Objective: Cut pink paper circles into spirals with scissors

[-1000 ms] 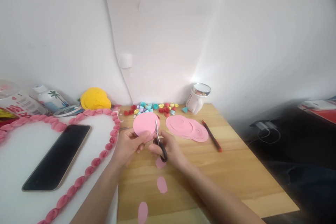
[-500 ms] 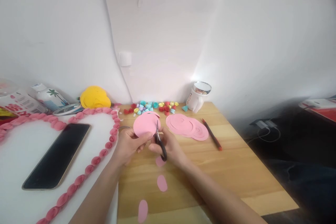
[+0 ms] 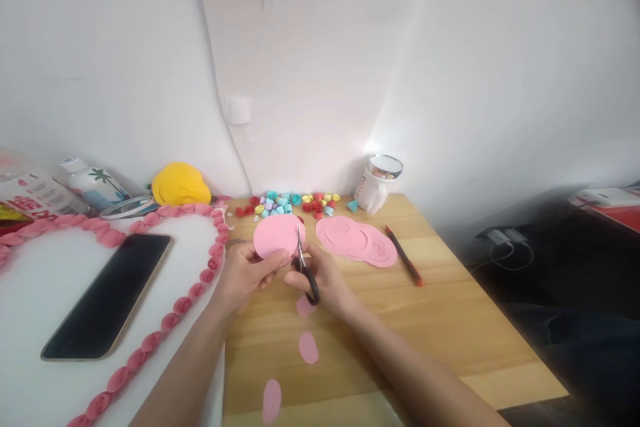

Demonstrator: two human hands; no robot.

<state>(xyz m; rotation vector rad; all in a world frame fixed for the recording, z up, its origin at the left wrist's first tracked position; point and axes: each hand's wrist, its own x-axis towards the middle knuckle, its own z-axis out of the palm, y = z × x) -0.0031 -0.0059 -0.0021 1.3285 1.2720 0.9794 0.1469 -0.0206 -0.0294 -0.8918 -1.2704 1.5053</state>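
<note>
My left hand pinches a round pink paper disc by its lower edge, thumb on top. In my right hand is a pair of scissors with black handles, its blades pointing away from me at the disc's right side. The blades look close together, and the paper lies against them. Below the hands, small pink paper pieces are scattered on the wooden table. Right of the hands lies a stack of pink paper circles, some with spiral lines.
A red and black pen lies right of the circles. Behind stand a white mug and several small coloured paper rolls. On the left, a phone rests on a white board edged with pink paper roses. Yellow paper leans behind it.
The strip of paper curling behind the disc's top edge no longer shows. The disc has shifted slightly in my left hand, and the scissors stay at its right side.
</note>
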